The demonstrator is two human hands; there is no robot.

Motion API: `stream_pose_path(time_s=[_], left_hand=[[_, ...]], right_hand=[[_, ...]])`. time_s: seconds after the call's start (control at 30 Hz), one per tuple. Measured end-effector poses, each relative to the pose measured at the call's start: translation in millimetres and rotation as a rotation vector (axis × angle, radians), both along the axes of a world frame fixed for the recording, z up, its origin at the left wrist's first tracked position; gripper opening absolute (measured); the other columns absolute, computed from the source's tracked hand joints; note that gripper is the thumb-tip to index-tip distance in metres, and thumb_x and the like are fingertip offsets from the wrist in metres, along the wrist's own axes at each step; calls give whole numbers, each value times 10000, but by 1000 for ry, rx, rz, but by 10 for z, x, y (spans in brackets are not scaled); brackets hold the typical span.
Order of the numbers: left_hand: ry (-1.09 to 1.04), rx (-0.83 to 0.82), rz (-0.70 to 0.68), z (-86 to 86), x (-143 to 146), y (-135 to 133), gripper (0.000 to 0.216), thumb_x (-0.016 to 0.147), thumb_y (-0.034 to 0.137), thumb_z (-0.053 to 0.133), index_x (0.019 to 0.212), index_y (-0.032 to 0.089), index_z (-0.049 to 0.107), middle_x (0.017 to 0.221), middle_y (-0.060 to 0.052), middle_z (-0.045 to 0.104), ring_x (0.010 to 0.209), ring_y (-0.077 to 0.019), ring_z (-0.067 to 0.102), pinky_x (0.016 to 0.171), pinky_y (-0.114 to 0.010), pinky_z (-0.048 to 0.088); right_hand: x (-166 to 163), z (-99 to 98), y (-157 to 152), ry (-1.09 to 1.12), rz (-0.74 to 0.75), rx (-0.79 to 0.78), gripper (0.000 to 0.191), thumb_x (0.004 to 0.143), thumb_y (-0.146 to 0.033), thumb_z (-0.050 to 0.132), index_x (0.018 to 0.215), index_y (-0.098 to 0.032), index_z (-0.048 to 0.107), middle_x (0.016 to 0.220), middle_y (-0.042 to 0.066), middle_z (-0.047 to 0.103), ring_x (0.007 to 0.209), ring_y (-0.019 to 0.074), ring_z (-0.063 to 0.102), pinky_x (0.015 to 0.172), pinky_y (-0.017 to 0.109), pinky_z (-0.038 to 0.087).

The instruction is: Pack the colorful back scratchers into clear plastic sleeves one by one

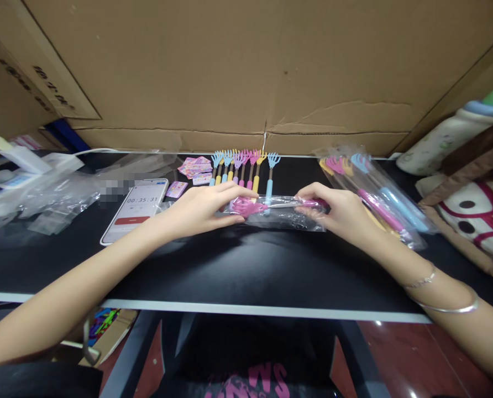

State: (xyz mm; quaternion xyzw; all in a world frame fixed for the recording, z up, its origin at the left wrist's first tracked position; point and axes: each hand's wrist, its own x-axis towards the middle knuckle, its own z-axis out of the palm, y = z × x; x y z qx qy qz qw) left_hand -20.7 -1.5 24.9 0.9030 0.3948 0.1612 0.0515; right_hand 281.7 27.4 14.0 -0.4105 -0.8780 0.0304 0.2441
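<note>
Above the table, a pink back scratcher (250, 207) lies sideways in a clear plastic bag (290, 222). My left hand (205, 209) pinches its claw end, fingers on the far side and thumb on the near side. At the other end, my right hand (340, 209) is closed around the pink handle and the bag. Just behind stands a row of several blue, yellow, purple and pink back scratchers (241, 161), claws pointing away. A separate blue one (273, 161) lies to the right of that row, partly hidden by the bag.
Bagged back scratchers (375, 204) lie at right, beside a bottle (433, 138) and a plush bag (470, 221). Left are a phone (136, 207) with a running timer, printed cards (194, 166) and loose plastic bags (59, 193). Cardboard (230, 72) walls the back.
</note>
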Motion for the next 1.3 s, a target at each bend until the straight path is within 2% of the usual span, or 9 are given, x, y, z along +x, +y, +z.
stream_pose_path(time_s=[0.1,0.23,0.5,0.6,0.7,0.8,0.87,1.13,1.3], left_hand=[[-53,-75,-4,-13,0,-1,470,934,421,560,1361,235,494,1148,-56,656,832,-157,623,748,-246,465],[-88,-149,2,-44,-4,9,488,895,404,605,1339,234,493,867,3,640,621,-116,541,641,-227,434],[-95,-86,4,-57,-19,30,388,895,355,596,1255,227,530,800,21,607,596,-101,519,623,-210,394],[-42,-77,59,-33,-25,27,381,882,366,610,1238,251,539,746,43,591,596,-109,537,612,-209,376],[-3,-68,120,-7,-29,23,413,860,391,636,1243,269,539,710,55,584,618,-123,562,616,-210,364],[2,-77,139,9,-33,21,432,864,435,628,1256,274,540,700,57,580,603,-123,548,616,-212,359],[0,-86,138,10,-36,22,444,869,451,623,1266,270,539,696,53,571,606,-125,539,617,-214,358],[-145,-209,35,3,-41,49,443,889,438,595,1278,236,530,1021,-39,639,793,-153,572,655,-231,394],[-182,-271,33,20,-28,31,431,902,434,587,1277,233,517,992,-32,630,752,-140,546,643,-226,397]], right_hand=[[2,-19,-1,-12,1,36,155,880,-385,599,953,-249,599,836,25,725,697,201,683,611,280,445],[4,-30,-1,-12,32,74,125,882,-333,601,969,-247,580,854,21,729,699,187,687,605,267,461],[-23,-14,2,-47,150,63,200,866,-137,495,1037,-212,564,946,41,729,800,173,704,685,256,500],[23,-8,22,-79,99,84,169,898,-212,534,1061,-220,580,943,32,736,800,174,706,664,251,483],[97,22,52,-140,-27,166,149,905,-371,592,961,-238,627,787,1,721,657,166,669,550,247,408],[145,52,73,-173,-123,221,222,868,-458,634,841,-238,648,627,-18,662,524,152,591,478,248,327],[152,61,78,-172,-139,229,234,850,-471,651,823,-239,655,595,-21,641,499,146,563,472,245,316],[148,70,87,-95,-84,140,209,857,-451,637,838,-244,659,641,-22,653,509,129,543,506,240,345],[144,64,80,-64,-2,129,122,863,-348,626,879,-231,656,673,-25,654,536,121,558,526,233,360]])
